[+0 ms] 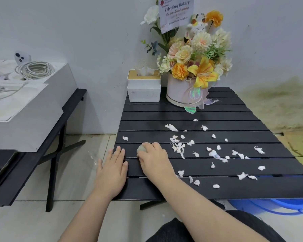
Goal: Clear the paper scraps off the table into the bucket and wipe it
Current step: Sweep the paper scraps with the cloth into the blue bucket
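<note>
Right-hand grip (154, 158) was clamped on a small pale-green wad (140, 149); white torn paper scraps (178, 147) lay just to its right across the black slatted bench (226, 109), left hand (112, 169) flat, farther off.

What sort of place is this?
Probably a small shop's corner, maybe a bakery: the card in the flower arrangement reads "Velvetboy Bakery", beside a tissue box on a black slatted table.

Single head-worn wide-angle camera: looks forward and down, close over slatted table (208, 112), wall (77, 32) beyond.
</note>
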